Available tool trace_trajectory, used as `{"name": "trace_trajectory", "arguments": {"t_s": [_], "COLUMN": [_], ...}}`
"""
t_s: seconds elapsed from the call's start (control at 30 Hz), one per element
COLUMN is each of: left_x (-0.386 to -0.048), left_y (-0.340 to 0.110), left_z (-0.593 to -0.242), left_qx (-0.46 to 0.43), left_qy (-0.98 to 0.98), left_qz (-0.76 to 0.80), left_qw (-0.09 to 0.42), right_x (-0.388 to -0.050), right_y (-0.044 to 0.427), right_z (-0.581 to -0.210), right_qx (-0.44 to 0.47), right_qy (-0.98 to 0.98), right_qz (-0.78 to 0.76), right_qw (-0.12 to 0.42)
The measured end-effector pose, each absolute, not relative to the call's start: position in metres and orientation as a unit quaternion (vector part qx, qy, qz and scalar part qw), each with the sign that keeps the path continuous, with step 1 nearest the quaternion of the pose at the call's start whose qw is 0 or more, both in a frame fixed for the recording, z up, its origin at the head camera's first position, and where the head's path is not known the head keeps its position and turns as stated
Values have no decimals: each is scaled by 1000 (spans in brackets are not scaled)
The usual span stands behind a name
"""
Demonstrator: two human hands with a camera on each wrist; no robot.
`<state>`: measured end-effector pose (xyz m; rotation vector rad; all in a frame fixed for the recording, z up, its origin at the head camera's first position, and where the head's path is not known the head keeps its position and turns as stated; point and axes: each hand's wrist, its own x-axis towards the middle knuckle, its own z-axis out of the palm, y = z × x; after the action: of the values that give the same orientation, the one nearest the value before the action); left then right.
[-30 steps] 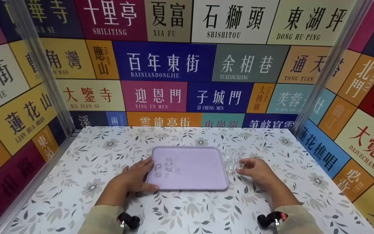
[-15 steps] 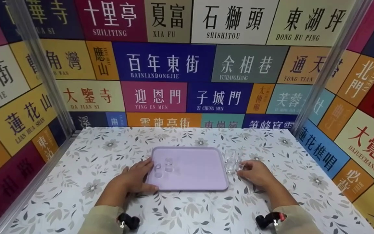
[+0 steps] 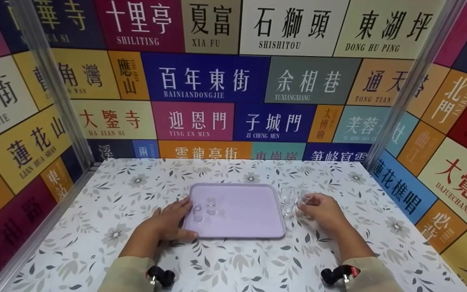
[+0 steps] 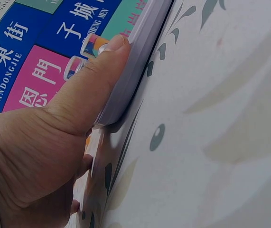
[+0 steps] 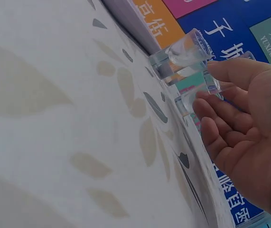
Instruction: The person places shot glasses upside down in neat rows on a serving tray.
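Shifted: right hand (image 3: 322,210), slightly higher.
Right hand: pinches a clear glass (image 3: 304,198); other glasses (image 3: 287,207) stand just left of it.
Left hand (image 3: 172,220): fingers extended, touching the lilac tray's (image 3: 249,217) edge.

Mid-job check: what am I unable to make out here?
- Head: how many clear shot glasses stand right of the lilac tray; they overlap.
- Head: part of the pinched glass, behind the right hand.
- Left wrist: parts of two tray glasses, behind the left hand.
- Left wrist: the tray's continuation, cut off by the top edge.
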<state>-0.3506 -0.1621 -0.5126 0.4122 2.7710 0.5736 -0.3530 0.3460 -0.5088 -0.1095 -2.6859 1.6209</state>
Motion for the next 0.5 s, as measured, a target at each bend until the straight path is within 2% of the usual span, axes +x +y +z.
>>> {"name": "trace_trajectory", "arguments": {"t_s": [0.23,0.5], "left_x": [-350,-350], "left_y": [-162,-162], "left_z": [-511,-512], "left_qx": [147,138], "left_qy": [959,956], "left_qz": [198,214], "left_qw": [138,143], "right_x": [-351,-349], "right_y": [341,330], "right_z": [-501,-493], "right_qx": [-44,-5], "right_qy": [-843,-828], "right_qz": [536,558], "right_qw": [21,63]}}
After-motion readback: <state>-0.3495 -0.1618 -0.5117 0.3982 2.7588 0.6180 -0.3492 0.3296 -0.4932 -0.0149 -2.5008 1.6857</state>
